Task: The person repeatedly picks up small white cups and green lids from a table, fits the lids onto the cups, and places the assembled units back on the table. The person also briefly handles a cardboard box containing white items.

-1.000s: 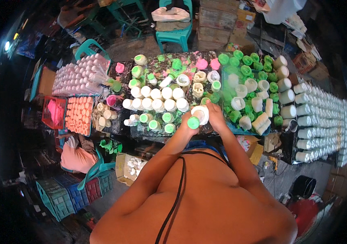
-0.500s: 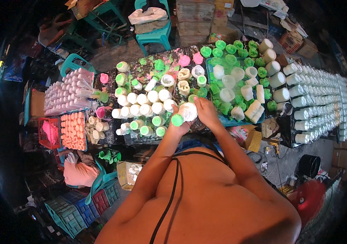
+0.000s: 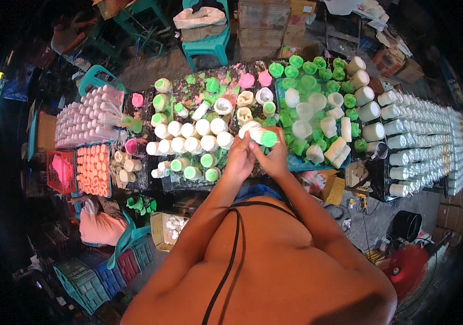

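Observation:
Between my two hands, above the near edge of the table, is a white candle [image 3: 251, 129] with a bright green end turned to the right. My left hand [image 3: 239, 158] grips the white part from the near left side. My right hand [image 3: 275, 156] is closed round the green end, its thumb reaching toward the left hand. Just left of them stand rows of white candles [image 3: 192, 144] laid on the table. Nearer to me lie several with green ends [image 3: 191, 173]. Part of the held candle is hidden by my fingers.
To the right, a teal tray [image 3: 301, 164] holds green and translucent white pieces. Beyond it are rows of white cylinders [image 3: 413, 143]. Pink-white pieces [image 3: 91, 118] and an orange batch [image 3: 94, 169] sit at the left. A green chair [image 3: 208, 47] stands behind the table.
The candle has been turned: its green end pointed toward the lower left and now points right. Both hands have shifted their hold on it.

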Demonstrator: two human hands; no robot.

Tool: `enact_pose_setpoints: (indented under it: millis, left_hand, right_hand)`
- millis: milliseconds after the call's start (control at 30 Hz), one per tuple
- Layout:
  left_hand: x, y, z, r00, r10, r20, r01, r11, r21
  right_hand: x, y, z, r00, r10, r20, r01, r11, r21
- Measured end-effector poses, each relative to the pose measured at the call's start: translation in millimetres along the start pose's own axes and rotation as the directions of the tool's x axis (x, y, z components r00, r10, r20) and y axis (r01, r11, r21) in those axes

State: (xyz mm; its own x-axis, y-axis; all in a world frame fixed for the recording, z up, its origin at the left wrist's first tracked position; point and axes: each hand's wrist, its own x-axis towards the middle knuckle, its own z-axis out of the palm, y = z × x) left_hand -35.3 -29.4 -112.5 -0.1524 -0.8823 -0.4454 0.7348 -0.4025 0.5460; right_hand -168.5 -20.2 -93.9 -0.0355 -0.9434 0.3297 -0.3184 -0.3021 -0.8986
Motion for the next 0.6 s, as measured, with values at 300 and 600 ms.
enact_pose_setpoints:
  millis: [300,600]
  left_hand:
    - [2,-20,16,0.959,0.270,-0.087,-0.234,0.926,0.296]
    - [18,-26,4,0.968,0.237,-0.077,-0.200,0.923,0.330]
  right_hand:
    - [-4,24,9,0.953,0.100,-0.286,-0.100,0.995,0.015]
    - [7,39,-8,0.889,0.452,-0.066,-0.318,0.716,0.621]
